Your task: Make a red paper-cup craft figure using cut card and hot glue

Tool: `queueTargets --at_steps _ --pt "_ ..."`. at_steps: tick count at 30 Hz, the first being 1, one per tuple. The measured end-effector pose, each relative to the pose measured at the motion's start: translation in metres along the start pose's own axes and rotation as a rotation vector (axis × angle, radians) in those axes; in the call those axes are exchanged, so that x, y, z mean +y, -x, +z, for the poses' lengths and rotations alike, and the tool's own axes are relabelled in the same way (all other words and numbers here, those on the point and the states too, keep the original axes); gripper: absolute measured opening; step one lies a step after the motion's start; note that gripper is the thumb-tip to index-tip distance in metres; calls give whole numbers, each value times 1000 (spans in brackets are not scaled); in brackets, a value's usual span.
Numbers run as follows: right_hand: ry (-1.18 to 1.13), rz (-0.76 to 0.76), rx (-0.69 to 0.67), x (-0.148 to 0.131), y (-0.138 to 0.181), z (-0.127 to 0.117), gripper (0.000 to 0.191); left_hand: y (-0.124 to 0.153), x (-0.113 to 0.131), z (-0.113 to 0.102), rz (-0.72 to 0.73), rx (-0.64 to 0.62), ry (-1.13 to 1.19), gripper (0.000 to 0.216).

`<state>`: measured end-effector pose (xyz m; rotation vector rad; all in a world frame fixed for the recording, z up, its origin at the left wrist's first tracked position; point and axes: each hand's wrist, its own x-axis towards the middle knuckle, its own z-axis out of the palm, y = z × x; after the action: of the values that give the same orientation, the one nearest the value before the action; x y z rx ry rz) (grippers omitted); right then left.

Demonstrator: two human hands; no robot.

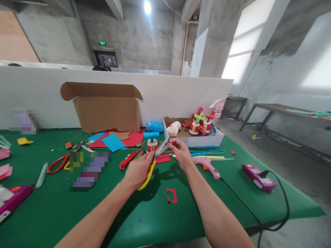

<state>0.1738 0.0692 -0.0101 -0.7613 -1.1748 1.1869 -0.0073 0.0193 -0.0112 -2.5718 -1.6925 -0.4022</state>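
Concrete walls (155, 44) stand behind a long white panel (165, 93), and up front it's the green table (144, 224) where the action is! Left hand (139, 170) has its fingers wrapped round the yellow handle of the scissors (161, 148), grey blades tilted up toward the far right. Over comes the right hand's (179, 151) side of the play: thumb and index finger bunched close together, right by the blade tips; whether they pinch anything is too small to tell. Just beyond the left thumb stands a red-banded cup (152, 146), upright, partly covered by the hand, with a red strip (163, 158) lying behind the blades.

Now the margins! On the far side it's tight: coloured sheets (113, 142) to the left, a white box (207, 140) of little figures to the right. Right of the right hand lies a pink glue gun (207, 164), its cable trailing over the near edge, and a purple power strip (258, 177) sits toward the slanting right edge. Nearer, between the forearms, green surface spreads wide, a red paper piece with a hole (171, 195) lying flat on it.
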Motion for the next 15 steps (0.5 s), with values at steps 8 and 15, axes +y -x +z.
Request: queueTargets --at_steps 8,15 --pt "22 -6 -51 0 4 7 15 0 -2 -1 -11 -24 -10 44" --pt "31 -23 -56 0 4 9 14 0 -1 -3 -13 -44 2 43"
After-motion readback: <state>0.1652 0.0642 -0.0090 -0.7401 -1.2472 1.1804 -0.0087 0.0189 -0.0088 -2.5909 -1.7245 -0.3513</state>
